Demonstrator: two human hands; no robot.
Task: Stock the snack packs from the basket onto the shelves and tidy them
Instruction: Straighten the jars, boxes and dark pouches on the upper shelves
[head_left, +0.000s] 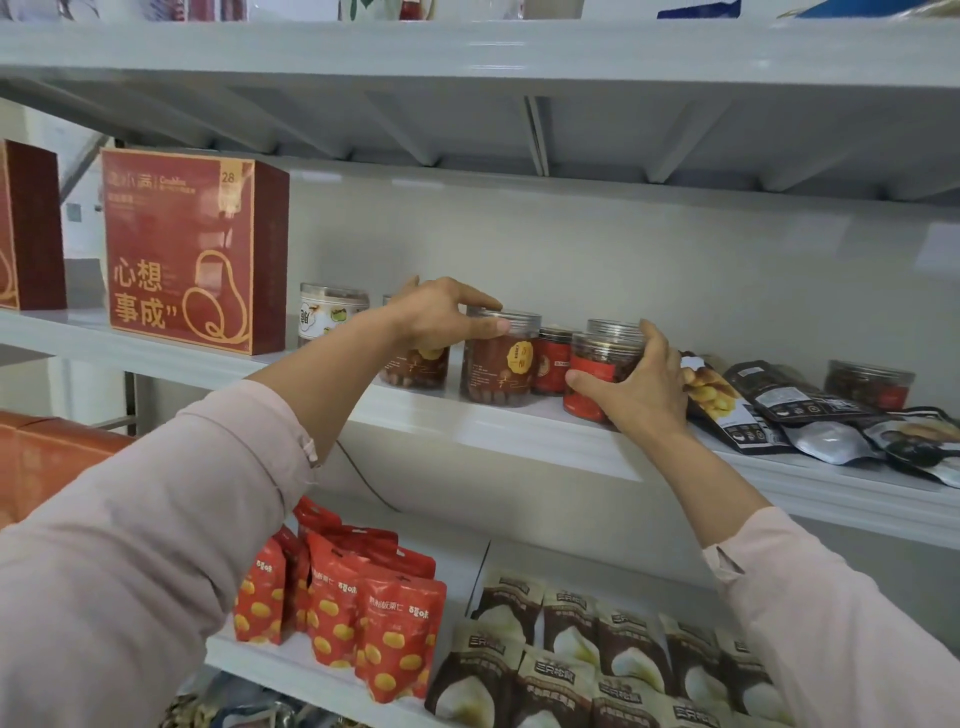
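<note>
Snack jars (602, 353) seemingly in both hands (640, 387).

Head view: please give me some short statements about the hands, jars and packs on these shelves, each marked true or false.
1. The left hand grips the lid of a brown-label jar. True.
2. The right hand is empty. False: it holds a red-label jar.
3. The red gift box lies flat. False: it stands upright.
4. To the right of the jars lie black pouches. True.
5. The red snack bags are above the jars. False: they stand on the lower shelf.
</note>
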